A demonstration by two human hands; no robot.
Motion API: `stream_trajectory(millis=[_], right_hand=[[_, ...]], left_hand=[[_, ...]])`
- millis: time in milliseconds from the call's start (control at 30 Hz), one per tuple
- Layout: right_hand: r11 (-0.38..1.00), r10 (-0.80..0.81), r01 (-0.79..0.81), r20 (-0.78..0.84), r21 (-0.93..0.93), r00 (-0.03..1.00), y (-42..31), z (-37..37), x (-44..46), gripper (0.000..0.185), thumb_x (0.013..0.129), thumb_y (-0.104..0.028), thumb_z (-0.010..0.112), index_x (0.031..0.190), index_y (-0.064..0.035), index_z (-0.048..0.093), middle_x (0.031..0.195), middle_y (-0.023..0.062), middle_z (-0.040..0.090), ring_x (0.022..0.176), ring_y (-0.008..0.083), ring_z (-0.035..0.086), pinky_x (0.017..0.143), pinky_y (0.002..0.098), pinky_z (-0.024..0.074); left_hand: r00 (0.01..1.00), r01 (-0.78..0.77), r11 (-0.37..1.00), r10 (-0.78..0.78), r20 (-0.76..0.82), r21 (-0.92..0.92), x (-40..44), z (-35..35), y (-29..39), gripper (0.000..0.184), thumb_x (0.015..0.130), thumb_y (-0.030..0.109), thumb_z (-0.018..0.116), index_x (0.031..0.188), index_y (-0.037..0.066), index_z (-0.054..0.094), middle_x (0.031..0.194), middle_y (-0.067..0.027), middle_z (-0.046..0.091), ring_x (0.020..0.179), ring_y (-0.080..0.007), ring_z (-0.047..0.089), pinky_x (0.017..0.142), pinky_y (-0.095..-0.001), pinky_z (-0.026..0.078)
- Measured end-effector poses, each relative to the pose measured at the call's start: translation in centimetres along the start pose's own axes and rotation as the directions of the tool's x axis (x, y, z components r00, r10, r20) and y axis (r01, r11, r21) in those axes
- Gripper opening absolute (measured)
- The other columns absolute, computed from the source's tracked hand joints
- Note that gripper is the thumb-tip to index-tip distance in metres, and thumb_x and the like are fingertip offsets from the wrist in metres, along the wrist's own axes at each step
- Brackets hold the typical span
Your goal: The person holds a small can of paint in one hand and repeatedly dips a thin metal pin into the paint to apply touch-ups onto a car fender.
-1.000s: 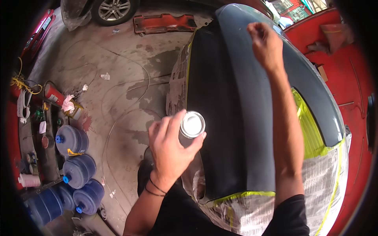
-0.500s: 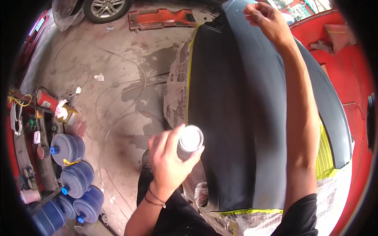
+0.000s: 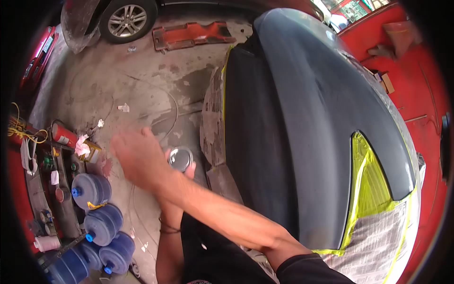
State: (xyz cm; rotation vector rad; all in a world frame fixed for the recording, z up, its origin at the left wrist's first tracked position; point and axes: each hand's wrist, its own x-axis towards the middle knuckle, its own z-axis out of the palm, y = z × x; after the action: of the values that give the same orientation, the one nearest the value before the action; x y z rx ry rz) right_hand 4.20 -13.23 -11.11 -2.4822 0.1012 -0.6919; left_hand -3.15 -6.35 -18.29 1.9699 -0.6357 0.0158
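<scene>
My left hand (image 3: pixel 190 171) is wrapped round a small round can (image 3: pixel 180 159) with a shiny metal rim, its round end facing up. Most of that hand is hidden behind my right forearm. My right hand (image 3: pixel 138 160), crossed over to the left, is smeared by motion, so its fingers cannot be made out. It is beside the can. To the right lies a large dark grey car body panel (image 3: pixel 312 123), edged with yellow masking tape and newspaper; neither hand touches it.
Several blue water jugs (image 3: pixel 105 223) stand at the lower left beside a cluttered shelf (image 3: pixel 42 180). A hose (image 3: pixel 176 106) winds over the concrete floor. A red creeper board (image 3: pixel 194 35) lies near a car wheel (image 3: pixel 126 21). A red surface (image 3: pixel 416 90) runs along the right.
My right hand has swung from above the far end of the panel down and left, across my left arm. The can in my left hand has shifted left and its top looks darker.
</scene>
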Motion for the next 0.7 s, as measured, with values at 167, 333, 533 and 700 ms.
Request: stream_trajectory(millis=[167, 333, 533, 700], right_hand=[[0.993, -0.08, 0.075, -0.041, -0.096, 0.996, 5.2, -8.6, 3.9, 0.014, 0.098, -0.005, 0.072, 0.111, -0.0096, 0.076, 0.108, 0.0146, 0.076, 0.101, 0.0391, 0.077, 0.09, 0.0532, 0.0613], [0.855, 0.069, -0.184, -0.246, -0.484, 0.967, 19.2, -24.2, 9.6, 0.031, 0.117, -0.033, 0.075, 0.119, -0.0029, 0.082, 0.11, 0.0186, 0.088, 0.104, 0.0321, 0.087, 0.097, 0.0444, 0.0675], [0.691, 0.219, -0.285, -0.184, -0.664, 0.958, 30.0, -35.0, 10.7, 0.031, 0.117, -0.03, 0.074, 0.132, -0.005, 0.085, 0.122, 0.0186, 0.089, 0.116, 0.0331, 0.086, 0.106, 0.0434, 0.0637], [0.634, 0.227, -0.265, -0.154, -0.727, 0.962, 30.9, -34.7, 10.2, 0.029, 0.116, -0.027, 0.073, 0.131, -0.0063, 0.085, 0.121, 0.0191, 0.089, 0.118, 0.0376, 0.084, 0.106, 0.0472, 0.0631]], left_hand=[[0.98, 0.155, 0.988, -0.157, 0.118, 0.03, -1.4, -0.9, 0.1, 0.069, 0.085, 0.012, 0.103, 0.147, 0.001, 0.075, 0.126, -0.0141, 0.078, 0.112, -0.0321, 0.074, 0.107, -0.0456, 0.056], [0.997, 0.017, 1.0, -0.016, 0.07, -0.02, -1.4, -0.9, 1.4, 0.07, 0.08, 0.015, 0.105, 0.143, 0.004, 0.077, 0.12, -0.0103, 0.078, 0.111, -0.0325, 0.073, 0.106, -0.0495, 0.054], [0.989, -0.092, 0.994, 0.098, 0.108, -0.06, -1.6, -0.6, 2.9, 0.074, 0.08, 0.026, 0.105, 0.145, 0.004, 0.076, 0.115, -0.0091, 0.077, 0.106, -0.0309, 0.074, 0.111, -0.054, 0.051], [0.976, -0.12, 0.989, 0.133, 0.171, -0.084, -2.4, -0.4, 3.9, 0.075, 0.08, 0.028, 0.105, 0.145, 0.002, 0.076, 0.114, -0.0087, 0.077, 0.103, -0.0289, 0.074, 0.11, -0.0545, 0.052]])
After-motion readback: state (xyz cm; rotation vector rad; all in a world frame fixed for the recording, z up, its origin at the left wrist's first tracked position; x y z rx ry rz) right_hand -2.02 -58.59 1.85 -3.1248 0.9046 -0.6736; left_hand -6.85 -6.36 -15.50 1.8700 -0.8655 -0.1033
